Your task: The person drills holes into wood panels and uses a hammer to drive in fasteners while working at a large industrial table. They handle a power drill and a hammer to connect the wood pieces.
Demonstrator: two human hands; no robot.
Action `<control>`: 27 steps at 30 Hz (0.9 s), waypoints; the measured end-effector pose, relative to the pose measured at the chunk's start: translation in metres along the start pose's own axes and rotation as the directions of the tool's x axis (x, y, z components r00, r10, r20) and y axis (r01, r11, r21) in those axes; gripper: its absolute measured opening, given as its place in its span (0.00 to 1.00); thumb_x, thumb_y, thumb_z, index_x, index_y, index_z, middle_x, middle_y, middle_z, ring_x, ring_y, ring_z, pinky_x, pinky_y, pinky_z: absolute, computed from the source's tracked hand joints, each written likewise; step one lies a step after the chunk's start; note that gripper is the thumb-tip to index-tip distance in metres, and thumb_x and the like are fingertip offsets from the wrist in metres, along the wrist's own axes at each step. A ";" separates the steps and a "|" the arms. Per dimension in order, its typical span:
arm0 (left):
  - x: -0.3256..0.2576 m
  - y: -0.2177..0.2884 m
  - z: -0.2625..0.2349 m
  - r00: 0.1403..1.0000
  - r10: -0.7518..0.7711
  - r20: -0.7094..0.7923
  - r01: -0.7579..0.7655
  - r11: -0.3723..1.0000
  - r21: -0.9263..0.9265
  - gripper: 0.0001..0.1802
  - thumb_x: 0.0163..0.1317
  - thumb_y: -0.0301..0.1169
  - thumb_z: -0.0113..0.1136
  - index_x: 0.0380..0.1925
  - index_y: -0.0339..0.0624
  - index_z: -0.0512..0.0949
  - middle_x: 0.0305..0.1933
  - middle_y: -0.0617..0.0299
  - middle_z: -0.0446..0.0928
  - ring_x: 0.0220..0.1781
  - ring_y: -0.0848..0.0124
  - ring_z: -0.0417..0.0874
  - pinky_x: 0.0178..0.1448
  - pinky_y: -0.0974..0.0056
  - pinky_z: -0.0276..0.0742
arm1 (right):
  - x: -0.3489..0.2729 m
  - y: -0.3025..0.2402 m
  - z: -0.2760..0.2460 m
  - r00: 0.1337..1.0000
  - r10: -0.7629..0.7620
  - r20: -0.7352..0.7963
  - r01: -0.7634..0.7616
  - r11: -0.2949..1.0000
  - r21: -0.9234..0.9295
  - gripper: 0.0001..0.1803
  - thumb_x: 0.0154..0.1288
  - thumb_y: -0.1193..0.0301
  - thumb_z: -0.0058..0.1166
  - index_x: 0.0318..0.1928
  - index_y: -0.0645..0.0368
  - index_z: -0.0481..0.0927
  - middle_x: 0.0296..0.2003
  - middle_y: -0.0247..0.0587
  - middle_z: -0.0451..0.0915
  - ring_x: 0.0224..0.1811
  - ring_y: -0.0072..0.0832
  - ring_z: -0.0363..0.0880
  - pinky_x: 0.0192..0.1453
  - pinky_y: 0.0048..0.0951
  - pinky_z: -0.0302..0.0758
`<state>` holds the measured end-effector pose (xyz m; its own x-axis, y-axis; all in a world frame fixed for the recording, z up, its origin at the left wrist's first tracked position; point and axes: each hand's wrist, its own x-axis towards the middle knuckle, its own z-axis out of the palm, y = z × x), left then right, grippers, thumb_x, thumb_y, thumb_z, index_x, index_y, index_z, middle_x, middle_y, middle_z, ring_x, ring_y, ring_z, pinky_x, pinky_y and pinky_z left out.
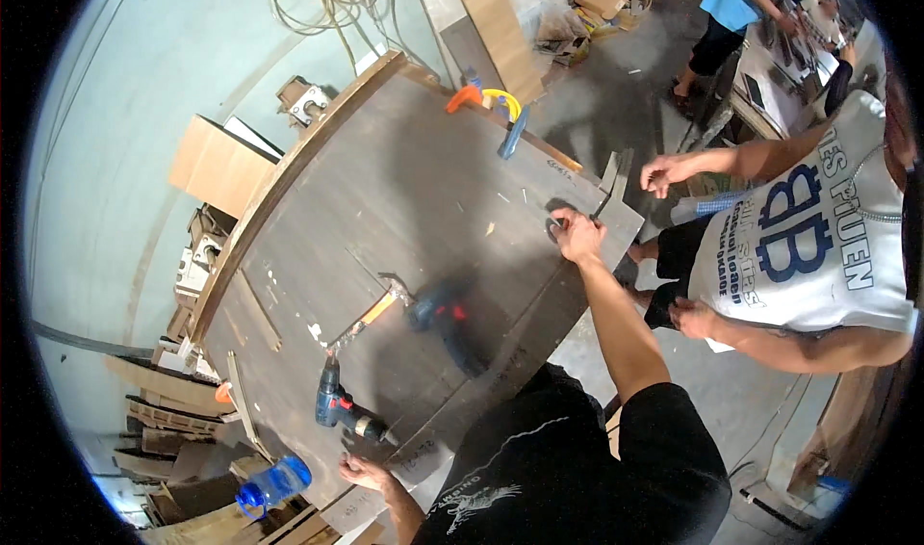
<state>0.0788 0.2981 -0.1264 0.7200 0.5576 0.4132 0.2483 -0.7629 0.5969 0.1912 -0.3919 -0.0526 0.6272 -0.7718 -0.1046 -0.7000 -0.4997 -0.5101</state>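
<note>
My right hand (580, 237) is at the right side of a broad grey-brown tabletop (423, 160), fingers pinched together close to the surface. What they hold is too small to make out. Thin nail-like pieces (525, 196) lie to its left. Down at the near left edge, my left hand (366, 472) has loosely bent fingers held apart and holds nothing. Just beyond it lies a blue-and-black power drill (337, 402). A hammer (371, 312) with a wooden handle rests farther in, beside a second dark blue drill (448, 324).
A person in a white sleeveless shirt (794, 227) stands close on the right. Orange, yellow and blue clamp-like pieces (496, 102) sit at the far edge. A blue water bottle (276, 483) is at the lower left, near stacked boards (178, 415). Another person in blue (736, 1) works behind.
</note>
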 end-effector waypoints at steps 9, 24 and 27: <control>0.000 0.341 0.012 0.625 0.457 0.632 0.074 0.772 -0.632 0.11 0.70 0.30 0.58 0.47 0.37 0.81 0.47 0.61 0.81 0.44 0.74 0.79 0.50 0.68 0.76 | -0.120 -0.046 -0.045 0.789 -0.508 0.346 0.061 0.624 0.779 0.12 0.70 0.69 0.58 0.49 0.61 0.82 0.44 0.33 0.84 0.47 0.20 0.78 0.53 0.25 0.74; -0.019 0.422 0.017 -0.127 0.578 0.806 0.547 0.719 -0.429 0.08 0.67 0.31 0.64 0.35 0.36 0.80 0.35 0.65 0.80 0.36 0.76 0.78 0.42 0.69 0.75 | -0.196 -0.074 -0.110 0.634 -0.707 0.312 0.220 0.552 0.804 0.06 0.63 0.76 0.58 0.41 0.63 0.82 0.31 0.35 0.80 0.34 0.23 0.76 0.38 0.28 0.72; -0.018 0.416 0.018 -0.124 0.609 0.784 0.578 0.686 -0.441 0.10 0.67 0.33 0.63 0.35 0.36 0.81 0.34 0.64 0.80 0.37 0.76 0.78 0.43 0.68 0.75 | -0.198 -0.076 -0.110 0.612 -0.687 0.392 0.154 0.590 0.793 0.06 0.64 0.75 0.57 0.41 0.64 0.82 0.32 0.35 0.80 0.36 0.23 0.76 0.41 0.27 0.72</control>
<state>0.1804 -0.0347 0.1021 0.5696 -0.7900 -0.2269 0.3009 -0.0565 0.9520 0.0822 -0.2441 0.1008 0.9985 0.0251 -0.0482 -0.0454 -0.1018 -0.9938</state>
